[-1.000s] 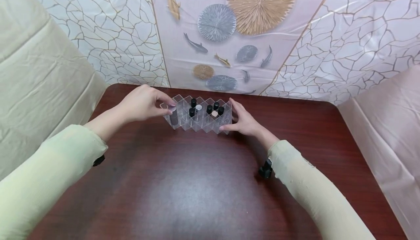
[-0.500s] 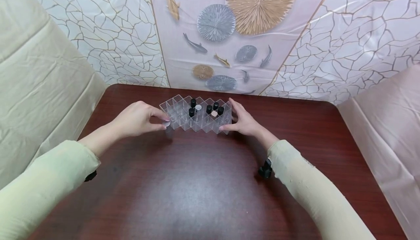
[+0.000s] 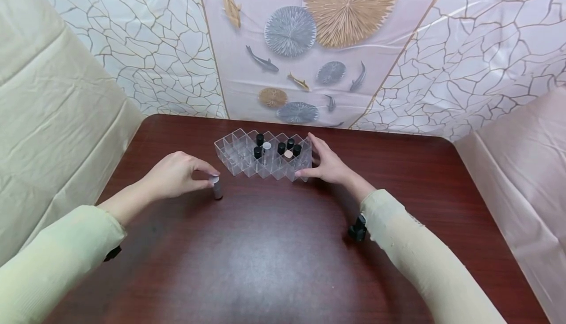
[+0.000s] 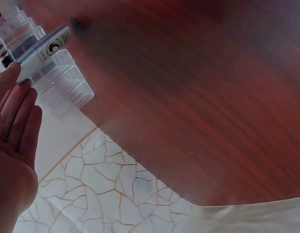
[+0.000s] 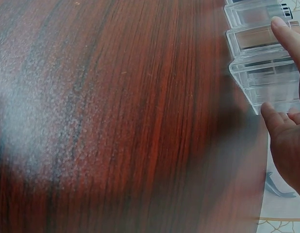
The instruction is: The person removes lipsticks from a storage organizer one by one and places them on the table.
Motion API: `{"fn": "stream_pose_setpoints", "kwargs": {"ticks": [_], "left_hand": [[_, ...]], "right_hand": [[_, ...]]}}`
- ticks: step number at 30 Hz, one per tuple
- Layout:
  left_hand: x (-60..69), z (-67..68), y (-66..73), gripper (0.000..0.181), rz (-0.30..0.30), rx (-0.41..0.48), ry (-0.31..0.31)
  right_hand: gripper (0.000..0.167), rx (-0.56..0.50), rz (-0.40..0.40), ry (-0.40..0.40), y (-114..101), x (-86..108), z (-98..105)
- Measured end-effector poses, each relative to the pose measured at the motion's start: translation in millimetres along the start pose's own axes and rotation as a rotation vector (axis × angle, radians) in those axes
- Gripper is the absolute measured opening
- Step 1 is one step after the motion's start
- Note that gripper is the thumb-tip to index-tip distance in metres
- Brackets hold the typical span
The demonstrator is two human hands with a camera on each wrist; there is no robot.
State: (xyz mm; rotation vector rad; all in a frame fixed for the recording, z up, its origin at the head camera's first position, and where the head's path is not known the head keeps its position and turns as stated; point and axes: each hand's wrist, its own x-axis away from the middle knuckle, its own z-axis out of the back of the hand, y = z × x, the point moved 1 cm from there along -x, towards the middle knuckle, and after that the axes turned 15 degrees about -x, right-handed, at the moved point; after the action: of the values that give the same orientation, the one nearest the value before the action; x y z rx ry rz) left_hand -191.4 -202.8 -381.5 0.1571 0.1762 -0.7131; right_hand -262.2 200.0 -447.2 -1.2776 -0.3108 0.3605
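Between thumb and fingertips, my left hand pinches the top of a slim grey tube, held upright just front-left of the clear organizer. In the left wrist view the tube shows printing on its side, near the left hand. The clear organizer has diamond-shaped compartments; several black-capped bottles, a white-capped one and a beige-topped one stand in its middle and right parts. My right hand grips the organizer's right end, thumb at the front; the right wrist view shows this hand at the organizer's end.
The organizer stands near the back of a dark red wooden table. Behind the table hangs a patterned cloth, with beige cloth at the left and pale cloth at the right.
The left hand has lifted the grey tube out of the organizer's left end and moved it left and toward the front. The right hand has kept its grip on the organizer.
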Motion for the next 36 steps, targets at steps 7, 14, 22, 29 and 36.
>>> {"fn": "stream_pose_setpoints", "kwargs": {"ticks": [7, 14, 22, 29, 36], "left_hand": [[9.2, -4.6, -2.0, 0.024, 0.016, 0.003, -0.004], [13.8, -10.9, 0.2, 0.024, 0.017, 0.015, 0.011], [13.5, -14.3, 3.6, 0.025, 0.0, 0.019, 0.043], [13.5, -16.3, 3.7, 0.026, -0.003, 0.036, 0.038], [15.7, -16.4, 4.3, 0.032, 0.012, 0.011, 0.028]], "right_hand": [[0.121, -0.023, 0.017, -0.005, -1.8, 1.4, -0.8], [0.12, -0.023, 0.018, -0.003, -3.4, 1.5, -2.2], [0.121, -0.018, 0.016, -0.005, -0.8, 0.2, -0.8], [0.12, -0.022, 0.018, -0.002, 2.4, -0.7, 1.1], [0.121, -0.023, 0.018, -0.008, 3.0, -0.7, 0.8]]}}
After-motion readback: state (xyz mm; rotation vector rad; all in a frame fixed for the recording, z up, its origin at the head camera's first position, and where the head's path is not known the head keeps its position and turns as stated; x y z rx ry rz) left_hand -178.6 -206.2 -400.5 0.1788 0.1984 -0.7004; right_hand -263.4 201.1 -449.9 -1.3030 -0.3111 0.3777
